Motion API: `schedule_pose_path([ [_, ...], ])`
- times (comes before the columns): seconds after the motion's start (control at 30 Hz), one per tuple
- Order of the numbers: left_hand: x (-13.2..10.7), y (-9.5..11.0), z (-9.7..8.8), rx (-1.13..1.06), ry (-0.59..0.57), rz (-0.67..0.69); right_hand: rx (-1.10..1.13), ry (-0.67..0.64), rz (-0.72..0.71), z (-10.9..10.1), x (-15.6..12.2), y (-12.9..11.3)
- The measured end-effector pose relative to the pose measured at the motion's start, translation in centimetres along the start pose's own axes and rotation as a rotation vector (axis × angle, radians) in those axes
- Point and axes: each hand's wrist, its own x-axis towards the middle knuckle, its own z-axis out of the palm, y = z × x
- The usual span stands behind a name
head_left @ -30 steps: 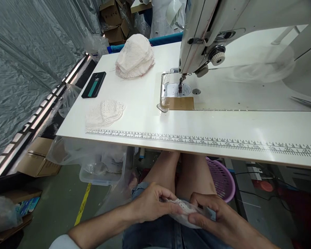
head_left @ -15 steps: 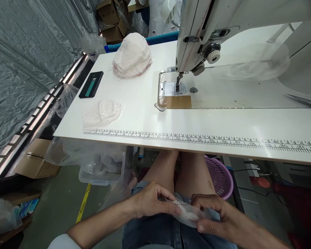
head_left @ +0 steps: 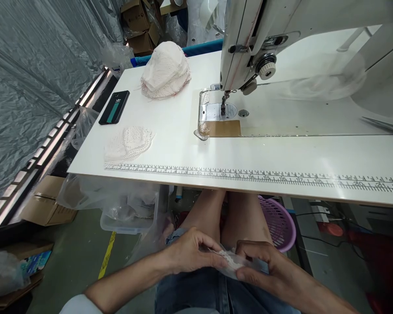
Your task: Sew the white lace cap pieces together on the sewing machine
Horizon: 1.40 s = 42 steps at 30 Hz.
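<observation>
Above my lap, a small clear plastic bag with white lace trim is stretched between my two hands. My left hand pinches its left end between thumb and fingers. Thumb and fingers of my right hand are closed on the right end. Whether the lace lies fully inside the bag I cannot tell. On the table above my hands lies a flat white lace piece, near the printed ruler. Behind it sits a stack of white fabric cups with frayed edges.
A sewing machine stands on the table's right, its presser foot over the needle plate. Scissors lie at far right, a phone at left. Below are a purple basket, a clear plastic bin and a cardboard box.
My right hand has moved left along the plastic bag, closer to my left hand, so less lace shows between them. My left hand stays nearly in place.
</observation>
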Motion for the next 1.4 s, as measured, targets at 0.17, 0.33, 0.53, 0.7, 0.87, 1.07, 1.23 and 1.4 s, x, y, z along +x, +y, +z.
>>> schedule_pose_path([
  [0.17, -0.1, 0.1, 0.2, 0.081, 0.056, 0.051, -0.078, 0.092, -0.02, 0.3, -0.1, 0.4],
  [0.33, -1.4, 1.3, 1.1, 0.501, 0.256, 0.364, -0.293, 0.173, -0.203, 0.4, 0.9, -0.6],
  [0.53, -3.4, 1.9, 2.0, 0.876, 0.234, 0.84, -0.64, 0.365, -0.569, 0.4, 1.3, -1.0],
  [0.7, -2.5, 3.0, -0.2, 0.577, 0.242, 0.674, -0.54, 0.305, -0.659, 0.6, 1.4, -0.9],
  [0.87, 0.0, 3.8, -2.6, 0.369, -0.148, 0.245, -0.249, 0.044, -0.603, 0.3, 1.5, -1.5],
  [1.07, 0.4, 2.1, -2.4, 0.325, -0.181, 0.059, 0.075, 0.026, -0.374, 0.2, 1.8, -1.3],
  [1.23, -0.1, 0.5, -1.4, 0.348, -0.034, 0.191, 0.132, 0.052, -0.109, 0.2, 1.2, -0.7],
  [1.4, 0.2, 0.2, -0.9, 0.271, 0.084, 0.134, 0.241, 0.187, 0.014, 0.7, 0.8, 0.5],
])
